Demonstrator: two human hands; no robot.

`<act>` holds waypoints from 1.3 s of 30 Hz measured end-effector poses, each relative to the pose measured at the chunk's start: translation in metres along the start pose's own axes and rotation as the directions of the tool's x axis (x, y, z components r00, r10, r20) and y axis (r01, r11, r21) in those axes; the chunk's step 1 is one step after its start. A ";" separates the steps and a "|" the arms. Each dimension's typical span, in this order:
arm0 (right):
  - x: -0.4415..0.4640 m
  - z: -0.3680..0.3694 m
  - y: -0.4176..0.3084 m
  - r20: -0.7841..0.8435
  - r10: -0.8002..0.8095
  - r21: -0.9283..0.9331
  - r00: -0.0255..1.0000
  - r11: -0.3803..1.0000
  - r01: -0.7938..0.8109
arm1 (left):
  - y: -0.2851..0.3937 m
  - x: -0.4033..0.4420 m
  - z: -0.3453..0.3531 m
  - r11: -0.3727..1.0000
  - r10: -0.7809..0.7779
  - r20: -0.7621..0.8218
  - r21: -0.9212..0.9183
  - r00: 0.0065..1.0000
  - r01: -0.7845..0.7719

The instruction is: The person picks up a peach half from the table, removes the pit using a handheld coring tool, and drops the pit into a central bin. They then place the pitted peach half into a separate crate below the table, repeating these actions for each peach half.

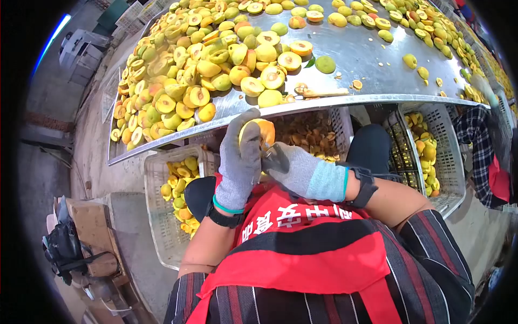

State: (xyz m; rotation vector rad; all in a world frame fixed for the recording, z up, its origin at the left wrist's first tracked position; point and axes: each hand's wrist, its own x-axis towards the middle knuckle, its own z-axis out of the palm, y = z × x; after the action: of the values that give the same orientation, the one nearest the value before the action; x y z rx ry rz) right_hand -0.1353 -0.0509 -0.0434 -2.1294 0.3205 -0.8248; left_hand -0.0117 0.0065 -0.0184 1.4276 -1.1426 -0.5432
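Two gloved hands close together, just beyond a red apron [302, 264] with white lettering. Clamped between the bent fingers of the left hand [241, 156]: a yellow-orange fruit [265, 131], upright, near the front edge of the bench. Right hand [297, 168] against the lower side of the fruit, with fingers curled inward; impossible to tell whether closed on anything else. To either side of the legs, a left crate [154, 221] and a right crate [452, 162], both with yellow fruit pieces inside. Between them, partly under the bench, brown scraps [307, 132]. Farther out, on the metal bench [350, 51], a slim pale object [326, 92] along the front rim, a whole green fruit [325, 64] behind, and a large heap of halves [189, 70] to the left. At far right, a checked sleeve [477, 137] of another person.
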 end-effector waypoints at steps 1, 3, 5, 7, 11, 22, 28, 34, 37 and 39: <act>0.002 -0.011 -0.005 0.001 -0.003 -0.002 1.000 1.000 0.003 | 0.003 0.001 -0.002 1.000 0.003 -0.003 -0.001 1.000 -0.003; 0.014 -0.035 -0.024 0.678 0.439 0.328 0.590 0.537 -0.777 | 0.018 0.001 -0.007 0.988 -0.043 0.083 0.149 0.996 0.030; 0.013 -0.036 -0.025 0.690 0.438 0.320 0.576 0.529 -0.786 | 0.013 0.007 -0.016 0.992 -0.068 0.209 0.120 0.975 0.043; 0.014 -0.038 -0.026 0.674 0.412 0.188 0.614 0.708 -0.681 | 0.008 0.010 -0.020 0.994 -0.084 0.335 0.089 0.939 0.057; 0.001 -0.034 -0.014 0.763 0.278 0.477 0.583 0.367 -0.799 | 0.002 0.007 -0.023 0.967 -0.120 0.408 -0.157 0.905 0.199; -0.006 -0.024 -0.012 0.692 0.111 0.656 0.713 0.316 -0.685 | -0.001 -0.002 -0.006 0.952 -0.090 0.220 -0.268 0.971 0.148; -0.004 -0.027 -0.022 0.698 0.165 0.694 0.697 0.086 -0.715 | -0.002 -0.006 0.013 0.729 -0.219 0.109 -0.642 0.970 0.237; -0.013 -0.035 -0.024 0.579 0.151 0.814 0.801 -0.048 -0.579 | -0.007 0.001 0.013 0.514 -0.426 0.012 -0.819 0.905 0.253; -0.021 -0.042 -0.006 0.630 0.080 0.722 0.773 -0.429 -0.544 | -0.001 -0.006 -0.005 0.600 -0.487 -0.096 -0.759 0.868 0.253; -0.027 -0.051 0.000 0.643 0.196 0.738 0.740 -0.417 -0.530 | -0.010 -0.016 -0.042 0.858 -0.347 -0.285 -0.481 0.894 0.180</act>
State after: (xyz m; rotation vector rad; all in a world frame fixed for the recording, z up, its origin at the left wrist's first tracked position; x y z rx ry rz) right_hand -0.1892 -0.0686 -0.0328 -0.2536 0.1241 -0.0792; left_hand 0.0203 0.0393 -0.0228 1.2200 -0.4781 -0.6550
